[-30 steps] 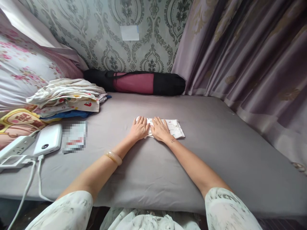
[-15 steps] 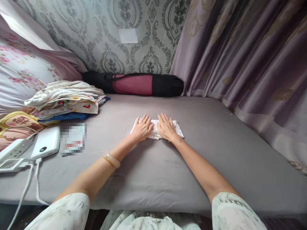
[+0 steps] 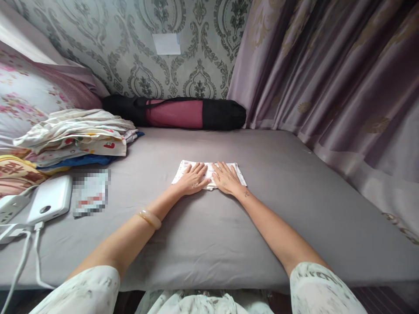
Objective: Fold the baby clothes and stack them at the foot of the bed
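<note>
A folded white cloth with small printed marks lies flat on the grey bed sheet. On its left half rests my left hand, palm down with the fingers spread. My right hand presses flat on the right half, its fingers also apart. The thumbs point toward each other across a narrow gap where the cloth shows. Much of the cloth's middle is hidden under both hands. A pale bangle circles my left wrist area.
To the left sits a pile of folded clothes, with a white power bank, cables and a power strip nearer. A blurred packet lies beside them. A black and red long bag runs along the wall; curtains hang at right.
The view has shifted slightly to the right. My hands have slid a little on the cloth, and my left fingers now lie flatter and more spread; more of its far left corner shows.
</note>
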Available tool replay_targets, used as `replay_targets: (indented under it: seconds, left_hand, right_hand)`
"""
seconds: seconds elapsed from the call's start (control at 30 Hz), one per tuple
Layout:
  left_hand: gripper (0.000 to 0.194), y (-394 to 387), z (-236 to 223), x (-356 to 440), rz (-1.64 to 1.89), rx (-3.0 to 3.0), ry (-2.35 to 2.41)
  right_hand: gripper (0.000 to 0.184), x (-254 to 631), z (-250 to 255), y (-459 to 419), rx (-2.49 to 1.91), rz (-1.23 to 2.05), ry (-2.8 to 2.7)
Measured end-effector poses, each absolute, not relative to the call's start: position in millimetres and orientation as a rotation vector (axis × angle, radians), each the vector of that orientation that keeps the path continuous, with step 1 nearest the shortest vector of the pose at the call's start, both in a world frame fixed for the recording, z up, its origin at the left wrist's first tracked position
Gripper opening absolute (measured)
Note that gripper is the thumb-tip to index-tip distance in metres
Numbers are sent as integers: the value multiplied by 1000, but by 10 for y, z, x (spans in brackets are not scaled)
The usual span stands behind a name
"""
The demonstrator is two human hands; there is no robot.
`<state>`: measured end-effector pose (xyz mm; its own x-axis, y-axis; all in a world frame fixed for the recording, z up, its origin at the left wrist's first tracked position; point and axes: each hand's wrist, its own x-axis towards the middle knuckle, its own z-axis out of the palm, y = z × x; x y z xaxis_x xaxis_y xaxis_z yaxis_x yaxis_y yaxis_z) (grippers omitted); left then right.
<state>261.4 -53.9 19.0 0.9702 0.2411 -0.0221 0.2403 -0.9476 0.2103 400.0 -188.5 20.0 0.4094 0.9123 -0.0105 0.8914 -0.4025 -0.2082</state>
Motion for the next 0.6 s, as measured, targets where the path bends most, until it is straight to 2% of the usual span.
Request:
replay_targets:
  seconds: [0.17,0.33,0.6]
  left_hand:
    - [70,-469,191,2617,69,2906,319]
    - [64,-341,178,2557,196,2962,589]
    - [65,-260,54,2492,118,2948,725]
  right_hand:
    - [59,4037,249,-1894,-2495,257,-1620]
    - [62,4128,292,-1975,-2577,51,-1508]
    - [66,4225,152,-2013,-2684,135,-1430]
